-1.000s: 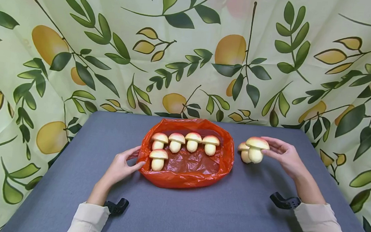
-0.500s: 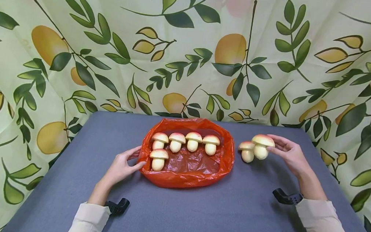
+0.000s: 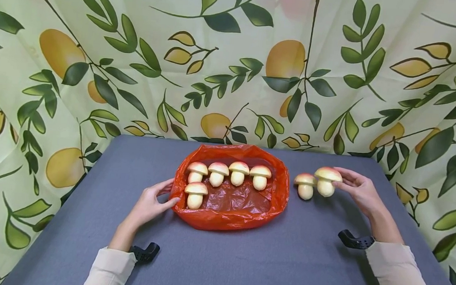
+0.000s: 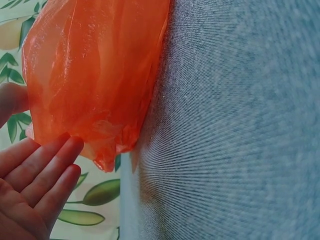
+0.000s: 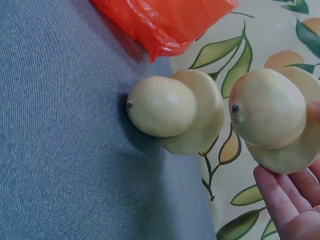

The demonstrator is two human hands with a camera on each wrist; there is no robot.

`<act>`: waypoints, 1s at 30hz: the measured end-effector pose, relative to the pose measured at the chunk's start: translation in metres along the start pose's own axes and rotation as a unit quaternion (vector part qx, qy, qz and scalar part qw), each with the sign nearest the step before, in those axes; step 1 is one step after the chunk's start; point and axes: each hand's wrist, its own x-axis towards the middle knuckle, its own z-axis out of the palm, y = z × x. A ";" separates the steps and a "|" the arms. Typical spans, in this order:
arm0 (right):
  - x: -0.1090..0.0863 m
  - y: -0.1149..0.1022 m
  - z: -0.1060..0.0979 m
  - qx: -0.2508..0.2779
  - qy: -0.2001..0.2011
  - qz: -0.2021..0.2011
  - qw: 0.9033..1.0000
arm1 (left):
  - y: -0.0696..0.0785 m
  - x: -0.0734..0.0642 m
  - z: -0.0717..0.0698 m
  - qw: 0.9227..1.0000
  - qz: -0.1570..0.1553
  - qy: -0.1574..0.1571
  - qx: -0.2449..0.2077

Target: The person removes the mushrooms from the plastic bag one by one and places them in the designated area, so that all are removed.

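Observation:
My right hand (image 3: 356, 188) pinches a toy mushroom (image 3: 326, 183) with a reddish-yellow cap and pale stem by its cap. In the right wrist view, this held mushroom (image 5: 267, 110) is raised off the table, its stem end towards the camera. Just left of it, a second mushroom (image 3: 305, 188) stands on the table. My left hand (image 3: 149, 206) touches the left end of a red plastic bag (image 3: 229, 221), thumb at the front and fingers along the side. Its fingers (image 4: 55, 165) look straight in the left wrist view. Inside the open bag several similar mushrooms (image 3: 238, 173) stand, mostly along the back.
A grey-blue cloth covers the table (image 3: 241, 270). Behind it hangs a curtain (image 3: 234, 70) printed with leaves and fruit. Black wrist mounts (image 3: 145, 252) sit at both sleeves.
My right hand has moved slightly right with its mushroom, leaving the standing one more fully visible. My left hand and the bag stay about where they were.

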 end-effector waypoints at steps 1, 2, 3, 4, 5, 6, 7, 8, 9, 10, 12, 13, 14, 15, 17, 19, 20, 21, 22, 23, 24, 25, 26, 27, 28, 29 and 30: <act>0.000 0.001 -0.001 -0.002 0.001 0.003 1.000 | 0.000 0.000 0.000 1.000 0.000 0.000 0.000; 0.000 0.001 -0.002 -0.002 0.002 0.005 1.000 | 0.000 0.000 -0.001 1.000 0.001 0.000 0.000; -0.001 0.002 -0.003 -0.002 0.003 0.007 1.000 | 0.000 0.001 -0.001 1.000 0.002 -0.001 0.000; -0.001 0.003 -0.004 -0.002 0.003 0.007 1.000 | 0.001 0.001 -0.001 1.000 0.002 -0.001 -0.001; -0.001 0.004 -0.005 -0.003 0.003 0.008 1.000 | 0.001 0.001 -0.001 1.000 0.003 -0.001 -0.001; -0.001 0.004 -0.006 -0.006 0.003 0.009 1.000 | 0.001 0.001 -0.001 1.000 0.003 -0.001 -0.001; -0.001 0.005 -0.007 -0.009 0.002 0.010 1.000 | 0.001 0.001 -0.001 1.000 0.003 -0.001 -0.001; 0.000 0.006 -0.009 -0.012 0.002 0.010 1.000 | 0.001 0.001 -0.001 1.000 0.003 -0.001 -0.002; 0.000 0.006 -0.010 -0.017 0.001 0.012 1.000 | 0.001 0.001 -0.001 1.000 0.004 -0.001 -0.004; 0.001 0.007 -0.011 -0.021 -0.001 0.013 1.000 | 0.001 0.000 -0.001 1.000 0.004 -0.001 -0.004; 0.001 0.009 -0.013 -0.029 -0.004 0.015 0.999 | 0.001 0.000 -0.001 1.000 0.004 0.000 -0.004; 0.002 0.009 -0.014 -0.030 -0.005 0.016 0.999 | 0.001 0.000 -0.001 1.000 0.004 0.000 -0.003; 0.002 0.010 -0.015 -0.031 -0.006 0.018 0.999 | 0.001 0.000 -0.001 1.000 0.004 0.000 -0.003; 0.003 0.010 -0.015 -0.034 -0.008 0.018 0.999 | 0.001 0.000 -0.001 1.000 0.004 0.001 -0.002; 0.002 0.010 -0.016 -0.034 -0.010 0.016 0.999 | 0.001 0.001 -0.002 1.000 0.003 0.000 -0.001; 0.003 0.010 -0.016 -0.033 -0.013 0.015 0.999 | 0.002 0.001 -0.002 1.000 0.001 -0.002 -0.002; 0.003 0.010 -0.016 -0.033 -0.014 0.014 0.999 | 0.002 0.001 -0.002 1.000 -0.001 -0.003 -0.003; 0.003 0.010 -0.017 -0.035 -0.015 0.014 0.999 | 0.002 0.001 -0.002 1.000 -0.002 -0.004 -0.003; 0.003 0.010 -0.017 -0.034 -0.015 0.015 0.999 | 0.002 0.001 -0.002 1.000 -0.003 -0.005 -0.004; 0.003 0.011 -0.018 -0.038 -0.014 0.017 0.999 | 0.002 0.000 -0.002 1.000 -0.005 -0.006 -0.005; 0.004 0.011 -0.019 -0.041 -0.014 0.020 0.999 | 0.002 0.000 -0.002 1.000 -0.005 -0.006 -0.005; 0.004 0.011 -0.020 -0.047 -0.013 0.023 0.999 | 0.002 0.000 -0.002 1.000 -0.006 -0.007 -0.006; 0.004 0.012 -0.021 -0.058 -0.012 0.027 0.998 | 0.002 0.000 -0.002 1.000 -0.007 -0.007 -0.006; 0.004 0.012 -0.022 -0.068 -0.011 0.031 0.997 | 0.002 0.000 -0.001 1.000 -0.007 -0.007 -0.006; 0.005 0.013 -0.023 -0.079 -0.011 0.034 0.996 | 0.001 0.000 -0.001 1.000 -0.006 -0.006 -0.005; 0.005 0.014 -0.024 -0.094 -0.010 0.037 0.995 | 0.001 0.000 -0.001 1.000 -0.006 -0.006 -0.005; 0.005 0.015 -0.025 -0.106 -0.011 0.041 0.994 | 0.001 0.000 -0.001 1.000 -0.006 -0.006 -0.005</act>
